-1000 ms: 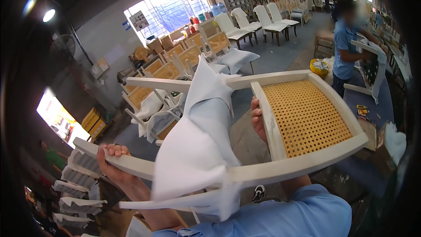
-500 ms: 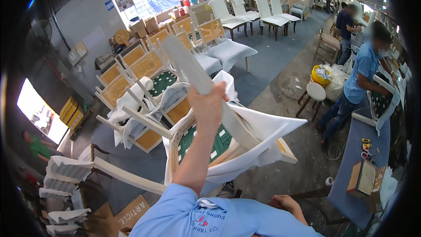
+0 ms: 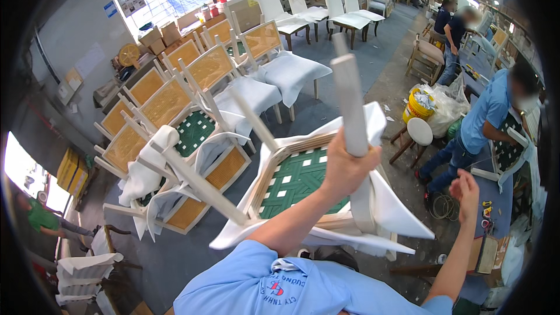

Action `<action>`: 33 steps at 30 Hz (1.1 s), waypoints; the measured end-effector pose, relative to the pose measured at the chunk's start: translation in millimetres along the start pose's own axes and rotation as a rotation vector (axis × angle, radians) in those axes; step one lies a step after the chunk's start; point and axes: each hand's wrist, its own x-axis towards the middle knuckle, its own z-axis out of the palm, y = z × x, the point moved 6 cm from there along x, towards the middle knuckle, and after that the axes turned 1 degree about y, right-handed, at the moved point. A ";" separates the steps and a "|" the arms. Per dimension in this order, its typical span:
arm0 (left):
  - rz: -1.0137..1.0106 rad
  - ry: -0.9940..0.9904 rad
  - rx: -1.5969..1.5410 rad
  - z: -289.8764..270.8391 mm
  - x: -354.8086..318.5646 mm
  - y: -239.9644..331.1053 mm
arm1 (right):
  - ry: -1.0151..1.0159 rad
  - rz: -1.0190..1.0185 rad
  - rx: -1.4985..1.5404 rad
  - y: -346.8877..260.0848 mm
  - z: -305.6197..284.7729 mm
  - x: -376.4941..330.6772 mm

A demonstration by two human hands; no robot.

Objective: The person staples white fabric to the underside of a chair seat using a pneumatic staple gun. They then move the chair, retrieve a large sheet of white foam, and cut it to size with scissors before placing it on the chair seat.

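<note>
Left of the blue worktop [image 3: 503, 197], an upturned chair [image 3: 309, 170] shows green webbing [image 3: 287, 182] inside its wooden seat frame, white fabric [image 3: 402, 213] spread around it. The left hand [image 3: 353, 162] has its grip clamped on a chair leg [image 3: 354, 111]. The right hand [image 3: 464, 193], its grip apart, is raised just left of the worktop. A round stool [image 3: 419, 132] and a yellow bucket [image 3: 417, 107] stand farther off, left of the worktop.

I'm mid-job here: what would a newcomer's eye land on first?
First, the upturned chair near the centre, green webbing showing, one leg gripped in the left hand. Then the cluster of cane-backed chairs to its left, and the white-covered chairs towards the top.
</note>
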 end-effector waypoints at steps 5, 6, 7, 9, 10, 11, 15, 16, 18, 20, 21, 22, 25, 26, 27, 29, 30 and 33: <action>0.057 -0.181 -0.032 20.7 59.8 -24.4 | -0.205 -0.089 -0.317 -43.4 107.5 154.6; 0.002 -0.244 -0.086 28.9 72.7 -34.2 | -0.201 -0.050 -0.425 -40.9 123.7 188.3; -0.055 -0.300 -0.127 35.3 90.0 -45.8 | -0.193 -0.023 -0.375 -37.3 141.3 224.4; -0.161 -0.395 -0.251 49.2 115.1 -60.6 | -0.079 0.094 -0.322 -25.6 163.7 290.0; -0.232 -0.449 -0.313 52.6 131.6 -68.9 | -0.129 0.045 -0.266 -26.2 180.0 323.5; -0.237 -0.456 -0.310 53.6 148.5 -76.1 | -0.139 0.047 -0.225 -21.2 189.4 352.1; -0.226 -0.562 -0.370 53.3 202.3 -95.2 | -0.135 0.051 -0.078 -28.8 215.2 445.9; -0.204 -0.565 -0.375 50.5 207.8 -97.3 | -0.070 0.090 -0.053 -29.2 220.8 456.7; -0.163 -0.574 -0.363 42.8 230.6 -101.9 | -0.093 -0.032 0.170 -50.6 235.6 470.2; -0.094 -0.558 -0.362 29.4 256.3 -102.9 | 0.036 -0.061 0.082 -75.2 248.6 488.0; -0.088 -0.559 -0.379 20.2 270.0 -105.1 | 0.142 -0.148 0.081 -89.2 258.3 496.9; -0.089 -0.552 -0.388 5.8 287.4 -108.0 | 0.022 -0.218 0.104 -108.1 283.3 511.4; 0.002 -0.517 -0.321 -34.3 325.1 -111.7 | -0.050 -0.333 0.099 -157.8 328.4 537.9; 0.015 -0.500 -0.311 -48.4 334.6 -113.9 | -0.037 -0.362 0.076 -172.3 342.8 544.4; 0.030 -0.479 -0.300 -67.1 346.4 -117.2 | 0.051 -0.375 0.031 -186.4 358.9 552.3; 0.028 -0.424 -0.280 -108.4 366.7 -126.6 | -0.093 -0.438 0.010 -214.9 410.2 561.5; 0.014 -0.390 -0.270 -126.5 376.5 -133.6 | -0.054 -0.422 -0.028 -223.6 429.5 570.6; -0.052 -0.300 -0.245 -200.3 419.9 -154.8 | -0.218 -0.412 -0.061 -242.3 522.7 589.8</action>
